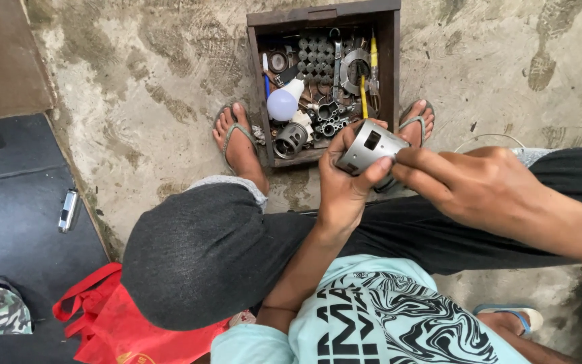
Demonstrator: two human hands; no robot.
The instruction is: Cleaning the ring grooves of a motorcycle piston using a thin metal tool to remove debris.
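1. Seated low over a sandy concrete floor (149, 87), knees spread, both feet in flip-flops planted either side of a dark wooden box (391, 67).
2. Left hand (345, 178) wrapped around a grey metal cylinder (370, 145) — fingers curled over its far side, thumb pressed along its near edge; cylinder held in the air just this side of the box's front wall, above the gap between the knees.
3. Right hand (469, 185) reaching in from the right, fingertips pinched together and touching the cylinder's lower right rim; cannot tell whether anything small sits between them.
4. Cylinder showing a square cut-out window in its side wall, tilted with one end toward the box.
5. Box open-topped and crowded: a white light bulb (284, 102) at the left, a short ribbed metal sleeve (291, 139) at the front, a yellow-handled tool (364, 94) lying lengthwise, a blue-handled tool (266, 79) beside the bulb, plus rings, sockets and other dark metal parts heaped together.
6. At the lower left — a red bag (99, 317) with loop handles, partly under the left knee.
7. On a dark mat (8, 216) at the left, a small silver oblong object (68, 210), well apart from the hands.
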